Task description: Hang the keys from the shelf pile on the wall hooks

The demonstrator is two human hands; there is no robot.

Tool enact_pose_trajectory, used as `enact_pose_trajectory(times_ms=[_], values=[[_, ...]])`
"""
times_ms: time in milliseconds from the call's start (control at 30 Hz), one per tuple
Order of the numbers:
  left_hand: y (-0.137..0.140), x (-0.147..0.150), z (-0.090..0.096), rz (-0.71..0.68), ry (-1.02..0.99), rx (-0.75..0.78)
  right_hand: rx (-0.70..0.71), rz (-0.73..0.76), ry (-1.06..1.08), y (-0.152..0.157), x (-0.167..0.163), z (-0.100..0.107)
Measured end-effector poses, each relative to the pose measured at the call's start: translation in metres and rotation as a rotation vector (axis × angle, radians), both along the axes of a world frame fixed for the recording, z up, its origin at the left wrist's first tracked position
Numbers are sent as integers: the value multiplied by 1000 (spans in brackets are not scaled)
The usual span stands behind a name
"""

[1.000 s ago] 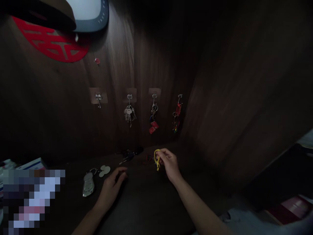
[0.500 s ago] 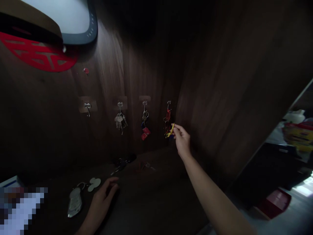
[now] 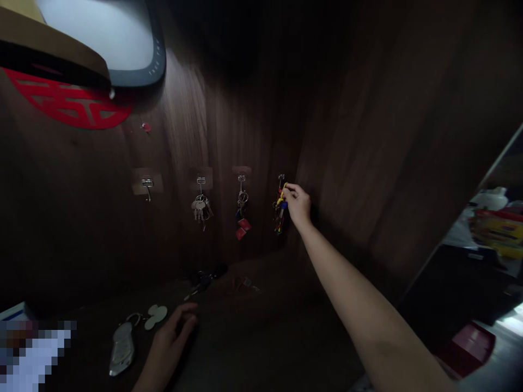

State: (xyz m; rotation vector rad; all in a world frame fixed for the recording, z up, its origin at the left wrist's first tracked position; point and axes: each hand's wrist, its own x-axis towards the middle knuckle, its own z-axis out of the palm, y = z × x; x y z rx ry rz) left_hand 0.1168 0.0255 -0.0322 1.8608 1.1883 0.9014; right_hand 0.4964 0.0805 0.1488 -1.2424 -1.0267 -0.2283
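My right hand point(image 3: 298, 206) pinches a yellow cord point(image 3: 283, 193) beside the rightmost wall hook point(image 3: 281, 177). A bunch of keys with red, blue and yellow pieces point(image 3: 280, 220) hangs just below; its details are dark, and I cannot tell whether the cord sits on the hook. Low on the dark wooden surface rests my left hand point(image 3: 174, 332), holding nothing, fingers loosely bent and apart from the thumb. Near its fingertips lie dark keys point(image 3: 202, 283). To its left are a round-lobed pale tag point(image 3: 156, 316) and a grey keychain device point(image 3: 122, 348).
Two other hooks carry a silver key bunch point(image 3: 200, 206) and keys with red tags point(image 3: 243, 224). A bare hook point(image 3: 147, 188) is further left. Another key point(image 3: 247, 283) lies below. A side panel point(image 3: 368, 163) rises at right; a red paper cutout point(image 3: 98, 113) is upper left.
My right hand has moved up and slightly left with the yellow cord, closer to the rightmost hook. My left hand stays nearly in place.
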Motion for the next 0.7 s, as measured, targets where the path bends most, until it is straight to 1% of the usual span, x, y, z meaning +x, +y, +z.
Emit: enact_pose_trajectory(times_ms=[233,433,533,700], values=[[-2,2,3,-2,-3,-3,-93,-70,-33,14,-6,2],[-2,2,5,11,-7,16,-147,-199,-23,15,-12,2],[-3,2,5,12,2,23,-155,-269,5,14,-12,-1],[-1,1,3,-2,21,35,-145,-282,34,12,-7,-13]])
